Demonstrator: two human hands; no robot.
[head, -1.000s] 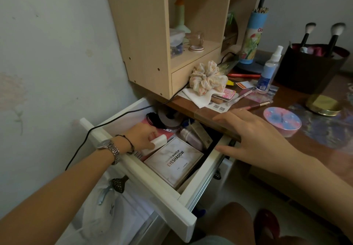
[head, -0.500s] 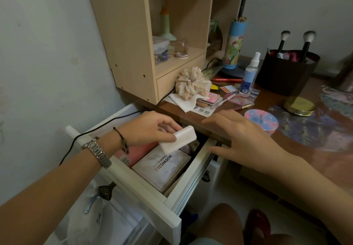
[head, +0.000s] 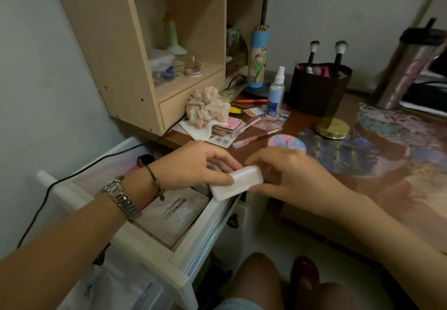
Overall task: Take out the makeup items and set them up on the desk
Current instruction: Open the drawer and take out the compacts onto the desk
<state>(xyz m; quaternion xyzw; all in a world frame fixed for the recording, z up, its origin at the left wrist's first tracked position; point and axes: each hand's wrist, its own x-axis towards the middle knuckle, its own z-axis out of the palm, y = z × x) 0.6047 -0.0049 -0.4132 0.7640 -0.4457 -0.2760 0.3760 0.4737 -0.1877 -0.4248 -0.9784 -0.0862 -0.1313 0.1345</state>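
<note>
A: Item one, white case?
B: Small, rounded, oblong. It is hanging above the right edge of the open white drawer, just off the desk's front edge.
A: Who is holding it?
B: Both. The left hand, wearing a metal watch and a cord bracelet, is pinching the case's left end between thumb and curled fingers. The right hand is gripping the right end, fingers curling over the top and thumb underneath.
A: Item two, drawer contents?
B: A pale palette box reading EYESHADOW is lying flat near the drawer's front edge. Something pink is showing beneath the left wrist; I cannot tell what.
A: Item three, desk?
B: A round pink and blue compact is sitting near the front edge, just beyond the right hand. A gold lidded tin is lying further in. A spray bottle is standing beside a dark brush holder toward the back edge, and a floral scrunchie is resting against the wooden shelf unit at the left back corner.
</note>
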